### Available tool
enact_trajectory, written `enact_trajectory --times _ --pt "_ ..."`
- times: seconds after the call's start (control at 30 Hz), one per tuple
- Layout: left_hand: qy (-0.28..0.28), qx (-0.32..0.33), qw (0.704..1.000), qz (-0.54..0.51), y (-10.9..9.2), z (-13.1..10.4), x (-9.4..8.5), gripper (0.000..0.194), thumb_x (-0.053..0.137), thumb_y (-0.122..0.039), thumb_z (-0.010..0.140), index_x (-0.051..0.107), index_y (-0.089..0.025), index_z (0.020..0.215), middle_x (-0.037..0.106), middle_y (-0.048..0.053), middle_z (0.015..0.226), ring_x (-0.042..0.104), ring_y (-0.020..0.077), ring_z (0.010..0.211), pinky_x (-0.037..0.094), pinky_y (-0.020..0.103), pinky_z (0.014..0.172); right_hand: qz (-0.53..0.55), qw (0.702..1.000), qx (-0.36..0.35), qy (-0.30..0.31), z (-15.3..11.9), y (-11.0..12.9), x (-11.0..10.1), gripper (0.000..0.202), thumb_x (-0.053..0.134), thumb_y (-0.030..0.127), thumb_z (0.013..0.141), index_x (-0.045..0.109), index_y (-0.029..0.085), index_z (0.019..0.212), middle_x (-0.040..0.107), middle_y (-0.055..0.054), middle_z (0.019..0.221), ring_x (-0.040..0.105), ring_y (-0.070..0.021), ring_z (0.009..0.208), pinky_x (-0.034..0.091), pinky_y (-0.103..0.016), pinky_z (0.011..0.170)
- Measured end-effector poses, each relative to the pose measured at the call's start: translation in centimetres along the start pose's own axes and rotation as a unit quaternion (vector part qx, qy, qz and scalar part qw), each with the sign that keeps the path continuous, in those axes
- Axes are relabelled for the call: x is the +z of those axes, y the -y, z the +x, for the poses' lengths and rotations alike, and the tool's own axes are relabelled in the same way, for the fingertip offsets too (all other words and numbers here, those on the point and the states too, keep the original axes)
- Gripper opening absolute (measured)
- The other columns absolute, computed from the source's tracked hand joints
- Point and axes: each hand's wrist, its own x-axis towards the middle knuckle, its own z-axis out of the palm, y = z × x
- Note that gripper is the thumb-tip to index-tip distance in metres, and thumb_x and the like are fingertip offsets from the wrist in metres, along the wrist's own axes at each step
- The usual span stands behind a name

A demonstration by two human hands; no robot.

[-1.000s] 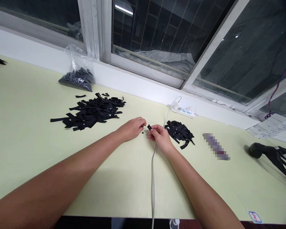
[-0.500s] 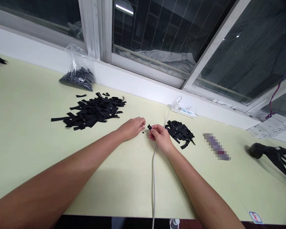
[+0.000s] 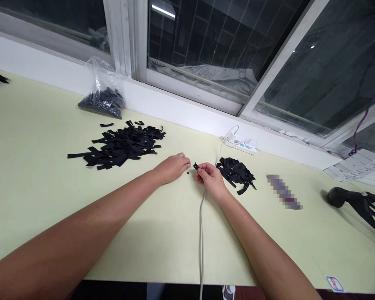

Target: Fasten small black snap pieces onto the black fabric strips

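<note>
Between its thumb and fingertips my right hand (image 3: 211,178) pinches a short black fabric strip (image 3: 196,166), with a small light spot on it. To its left, my left hand (image 3: 174,167) is closed, fingers curled and pressed together. Whether it holds something small cannot be made out. A tiny dark round piece (image 3: 188,173) lies on the table between the two hands. Beyond my left forearm spreads a large heap of black fabric strips (image 3: 121,146). A smaller pile of black strips (image 3: 236,171) lies just right of my right hand.
A pale cable (image 3: 202,233) runs under my right hand towards a white power strip (image 3: 241,146) by the wall. A clear bag of black pieces (image 3: 103,102) stands at the back left. A black stand-like object (image 3: 356,200) and a blurred-out item (image 3: 284,192) lie on the right.
My left fingers have drawn in slightly closer together. My right hand and the strip have hardly moved.
</note>
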Motion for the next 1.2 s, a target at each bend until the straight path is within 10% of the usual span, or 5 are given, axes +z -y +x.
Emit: enact_trajectory --times 0.83,1.2 --pt "0.008 0.002 1.000 -0.021 -0.1 -0.1 -0.2 0.034 0.039 -0.037 0.097 0.069 -0.020 0.092 0.059 0.008 0.095 0.059 0.0206 0.083 0.044 0.034 0.080 -0.058 0.997 -0.040 -0.016 -0.2 0.0 0.0 0.024 0.063 0.044 0.079 0.061 0.022 0.090 0.066 -0.001 0.075 0.061 -0.0168 0.069 0.048 -0.029 0.064" --pt "-0.001 0.016 1.000 -0.015 0.1 0.0 -0.1 0.034 0.040 -0.037 0.098 0.068 -0.020 0.094 0.061 0.007 0.094 0.060 0.0199 0.084 0.044 0.033 0.079 -0.298 0.927 -0.190 -0.125 -0.6 0.9 -0.8 0.024 0.055 0.041 0.089 0.070 0.023 0.084 0.068 -0.005 0.084 0.060 -0.0208 0.082 0.043 -0.034 0.079"
